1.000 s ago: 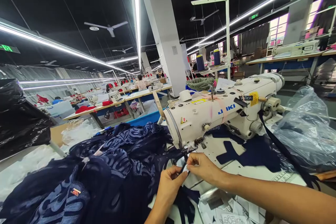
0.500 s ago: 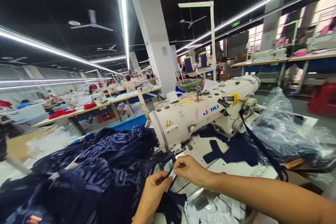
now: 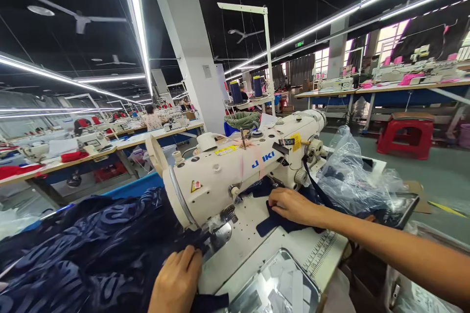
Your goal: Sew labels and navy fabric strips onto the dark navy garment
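My left hand is low at the front of the sewing machine, its fingers curled over dark navy fabric beside the needle area. The fingertips are partly hidden. On the machine bed, my right hand pinches at a cut navy fabric piece, which lies flat under the fingers. A large heap of navy patterned fabric spreads out to the left. In front of the bed sits a metal tray of white labels.
Clear plastic bags lie right of the machine. Behind it are navy thread cones on a stand. A red stool stands on the floor at right. Other sewing tables and a person are farther back.
My hands, close together over a narrow dark strip earlier, have separated. The right hand has moved to the navy cut pieces on the bed; the left is at the needle end. The view has turned right.
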A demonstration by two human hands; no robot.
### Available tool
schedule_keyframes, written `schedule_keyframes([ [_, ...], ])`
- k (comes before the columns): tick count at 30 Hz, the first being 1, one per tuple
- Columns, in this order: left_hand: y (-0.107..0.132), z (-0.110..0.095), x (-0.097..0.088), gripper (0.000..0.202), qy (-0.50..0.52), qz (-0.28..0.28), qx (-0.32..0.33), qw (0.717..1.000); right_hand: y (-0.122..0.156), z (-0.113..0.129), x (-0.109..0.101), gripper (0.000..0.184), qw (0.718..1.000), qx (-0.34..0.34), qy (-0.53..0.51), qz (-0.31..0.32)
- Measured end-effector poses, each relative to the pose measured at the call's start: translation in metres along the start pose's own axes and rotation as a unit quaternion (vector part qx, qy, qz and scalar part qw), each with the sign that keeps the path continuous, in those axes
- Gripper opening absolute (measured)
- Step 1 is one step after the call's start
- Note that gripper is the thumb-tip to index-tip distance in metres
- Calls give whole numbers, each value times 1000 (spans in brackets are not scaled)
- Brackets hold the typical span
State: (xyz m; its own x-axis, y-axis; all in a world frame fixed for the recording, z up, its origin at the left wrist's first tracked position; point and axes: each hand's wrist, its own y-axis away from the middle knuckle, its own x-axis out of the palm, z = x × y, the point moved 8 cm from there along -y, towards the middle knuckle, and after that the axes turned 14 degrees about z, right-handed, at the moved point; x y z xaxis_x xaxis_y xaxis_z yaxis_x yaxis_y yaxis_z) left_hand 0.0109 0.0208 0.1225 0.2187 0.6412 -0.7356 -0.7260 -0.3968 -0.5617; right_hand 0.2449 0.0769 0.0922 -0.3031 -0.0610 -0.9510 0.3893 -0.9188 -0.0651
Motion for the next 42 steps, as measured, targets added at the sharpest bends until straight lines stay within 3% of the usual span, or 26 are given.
schedule_keyframes([
  [4,-11,-27,36,43,-15,47,39,998,9,-8,8,13,996,-27,72,41],
  [8,-7,-32,57,40,-4,101,55,993,11,0,18,17,989,-89,100,68],
  [13,4,-29,52,38,-16,119,61,991,9,4,24,22,979,-127,138,84],
  [22,9,-27,55,35,-14,139,45,989,4,5,30,14,972,-93,186,105],
  [35,9,-28,53,36,-20,133,49,990,-5,4,29,9,979,-46,157,121],
  [42,9,-28,52,35,-14,121,46,991,-12,-3,30,19,983,-43,115,133],
])
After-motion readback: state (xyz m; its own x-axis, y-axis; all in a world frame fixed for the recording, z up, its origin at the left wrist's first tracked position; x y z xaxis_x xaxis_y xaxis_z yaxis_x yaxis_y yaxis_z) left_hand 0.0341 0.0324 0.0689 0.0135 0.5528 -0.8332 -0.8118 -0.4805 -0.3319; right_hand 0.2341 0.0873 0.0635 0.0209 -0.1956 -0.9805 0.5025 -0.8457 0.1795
